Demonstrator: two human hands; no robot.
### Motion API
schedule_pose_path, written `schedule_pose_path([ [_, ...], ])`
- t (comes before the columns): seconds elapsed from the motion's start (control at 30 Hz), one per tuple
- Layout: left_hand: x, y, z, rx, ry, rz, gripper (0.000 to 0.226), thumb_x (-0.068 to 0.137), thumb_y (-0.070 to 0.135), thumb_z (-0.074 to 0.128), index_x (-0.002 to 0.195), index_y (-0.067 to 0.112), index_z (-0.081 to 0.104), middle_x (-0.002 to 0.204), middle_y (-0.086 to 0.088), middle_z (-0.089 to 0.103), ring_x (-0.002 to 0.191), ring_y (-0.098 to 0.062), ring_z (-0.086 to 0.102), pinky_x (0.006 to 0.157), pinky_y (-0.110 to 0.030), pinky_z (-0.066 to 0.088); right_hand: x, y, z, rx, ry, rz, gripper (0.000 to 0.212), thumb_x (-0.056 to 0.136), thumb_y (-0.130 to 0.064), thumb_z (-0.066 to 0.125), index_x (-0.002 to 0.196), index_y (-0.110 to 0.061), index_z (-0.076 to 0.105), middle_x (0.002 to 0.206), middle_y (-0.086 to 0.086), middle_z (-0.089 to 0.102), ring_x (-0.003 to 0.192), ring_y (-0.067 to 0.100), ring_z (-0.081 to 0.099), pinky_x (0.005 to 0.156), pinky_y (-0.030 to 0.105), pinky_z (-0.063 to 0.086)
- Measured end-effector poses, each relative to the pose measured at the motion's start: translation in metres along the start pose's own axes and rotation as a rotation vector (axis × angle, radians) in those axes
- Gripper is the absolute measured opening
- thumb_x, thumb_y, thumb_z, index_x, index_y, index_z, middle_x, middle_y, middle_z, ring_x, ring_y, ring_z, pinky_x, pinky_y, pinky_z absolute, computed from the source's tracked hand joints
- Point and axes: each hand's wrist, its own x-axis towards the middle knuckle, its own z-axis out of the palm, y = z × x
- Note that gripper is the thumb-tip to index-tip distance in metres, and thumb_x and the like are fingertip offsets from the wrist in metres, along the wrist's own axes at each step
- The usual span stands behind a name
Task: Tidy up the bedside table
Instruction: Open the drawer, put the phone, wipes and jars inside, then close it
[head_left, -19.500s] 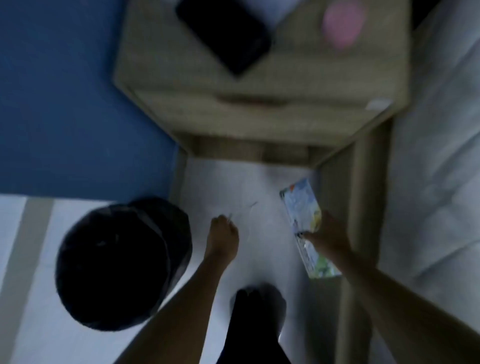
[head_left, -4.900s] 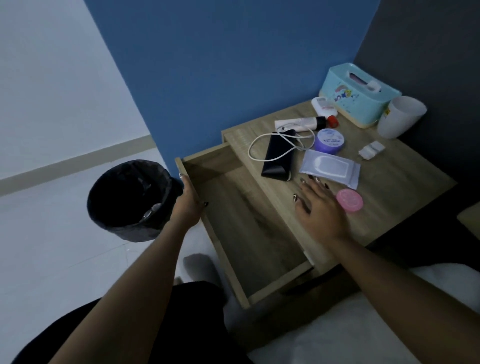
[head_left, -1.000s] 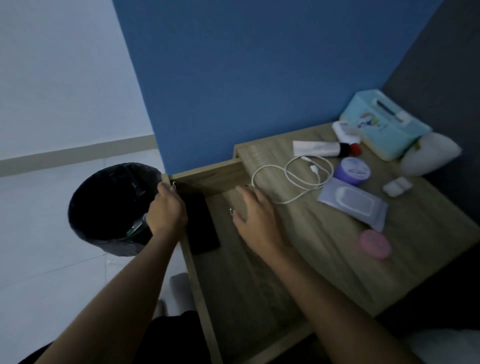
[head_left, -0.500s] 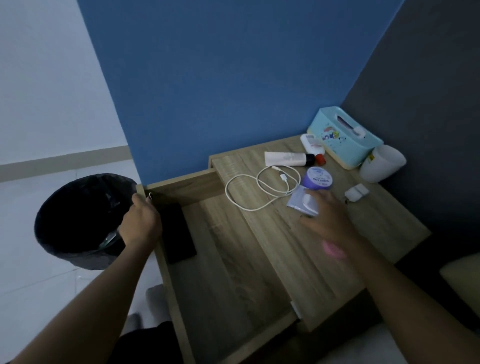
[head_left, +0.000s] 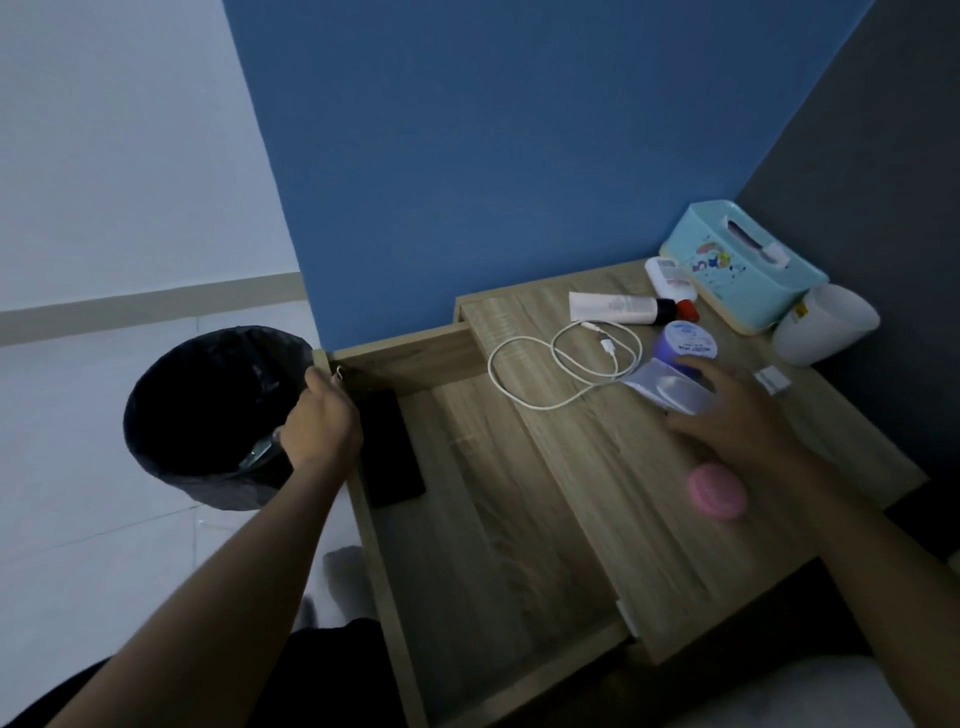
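— Pinching the wet-wipes pack (head_left: 670, 387), are the right hand (head_left: 737, 415) fingers (head_left: 685, 423) closed on it?

— Yes, folded over its near end, lifting it just off the counter (head_left: 597, 467), beside the purple jar (head_left: 684, 345).

— And the left hand (head_left: 322, 421)?

— Gripping the open drawer (head_left: 467, 545) front corner, steadying it. I'd carry the pack flat, clear of the cable (head_left: 561, 364), and lay it beside the black phone (head_left: 389, 447).

Right hand (head_left: 737, 415) has now lifted wipes pack (head_left: 670, 387).
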Motion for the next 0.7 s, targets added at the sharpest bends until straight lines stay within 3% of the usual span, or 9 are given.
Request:
schedule_pose_path([
  [0.13, 0.000, 0.000, -0.001, -0.014, -0.002, -0.001, 0.037, 0.100, 0.038, 0.020, 0.103, 0.007, 0.040, 0.105, -0.026, 0.063, 0.092, -0.047, 0.061, 0.084, -0.056, 0.047, -0.016, -0.035, -0.023, 0.182, 0.083, -0.035, 0.065, 0.082, -0.027, 0.072, 0.139, -0.017, 0.042, 0.122, 0.007, 0.056, 0.102, 0.023, 0.053, 0.079, 0.028, 0.039],
  [0.23, 0.000, 0.001, -0.002, -0.022, -0.009, 0.000, 0.036, 0.101, 0.036, 0.021, 0.105, 0.006, 0.040, 0.107, -0.026, 0.063, 0.093, -0.046, 0.061, 0.082, -0.053, 0.048, -0.040, -0.080, -0.027, 0.344, 0.205, -0.164, 0.055, 0.086, -0.026, 0.066, 0.138, -0.029, 0.046, 0.116, -0.002, 0.053, 0.083, 0.008, 0.055, 0.057, 0.009, 0.039],
  [0.3, 0.000, 0.002, -0.003, -0.027, -0.018, 0.003, 0.036, 0.101, 0.035, 0.021, 0.107, 0.005, 0.041, 0.108, -0.026, 0.063, 0.093, -0.046, 0.061, 0.081, -0.052, 0.048, -0.049, -0.113, -0.010, 0.412, 0.197, -0.228, 0.059, 0.082, -0.031, 0.068, 0.138, -0.036, 0.046, 0.117, -0.003, 0.054, 0.079, -0.001, 0.056, 0.051, 0.007, 0.043],
  [0.33, 0.000, 0.001, -0.003, -0.029, -0.023, 0.001, 0.036, 0.101, 0.035, 0.021, 0.108, 0.005, 0.041, 0.108, -0.026, 0.063, 0.094, -0.046, 0.061, 0.081, -0.051, 0.048, -0.051, -0.129, 0.004, 0.437, 0.171, -0.251, 0.063, 0.079, -0.038, 0.069, 0.137, -0.040, 0.045, 0.118, -0.003, 0.053, 0.081, 0.001, 0.058, 0.054, 0.009, 0.048],
  [0.43, 0.001, 0.001, -0.003, -0.035, -0.033, -0.011, 0.036, 0.101, 0.034, 0.020, 0.111, 0.005, 0.041, 0.111, -0.026, 0.063, 0.096, -0.046, 0.061, 0.082, -0.051, 0.047, -0.050, -0.172, 0.055, 0.403, 0.119, -0.221, 0.070, 0.068, -0.061, 0.062, 0.133, -0.046, 0.045, 0.114, 0.003, 0.057, 0.094, 0.021, 0.063, 0.076, 0.036, 0.057],
  [0.5, 0.000, 0.003, -0.004, -0.041, -0.041, -0.032, 0.037, 0.101, 0.033, 0.020, 0.113, 0.005, 0.041, 0.113, -0.027, 0.062, 0.100, -0.047, 0.060, 0.084, -0.051, 0.045, -0.050, -0.195, 0.089, 0.371, 0.111, -0.223, 0.069, 0.067, -0.062, 0.059, 0.131, -0.039, 0.050, 0.111, 0.007, 0.062, 0.101, 0.025, 0.062, 0.084, 0.037, 0.053],
  [0.57, 0.001, 0.004, -0.003, -0.042, -0.035, -0.036, 0.038, 0.101, 0.033, 0.020, 0.114, 0.005, 0.041, 0.112, -0.026, 0.063, 0.100, -0.046, 0.060, 0.085, -0.052, 0.047, -0.049, -0.212, 0.119, 0.325, 0.101, -0.261, 0.067, 0.071, -0.060, 0.059, 0.131, -0.032, 0.052, 0.111, 0.010, 0.064, 0.104, 0.026, 0.061, 0.082, 0.035, 0.052],
  [0.7, 0.004, 0.001, 0.002, -0.031, -0.006, -0.023, 0.034, 0.100, 0.031, 0.022, 0.112, 0.006, 0.041, 0.106, -0.023, 0.065, 0.094, -0.043, 0.063, 0.080, -0.052, 0.050, -0.031, -0.221, 0.171, 0.237, -0.004, -0.177, 0.068, 0.080, -0.054, 0.060, 0.140, -0.029, 0.042, 0.130, 0.016, 0.051, 0.120, 0.032, 0.048, 0.088, 0.037, 0.044],
])
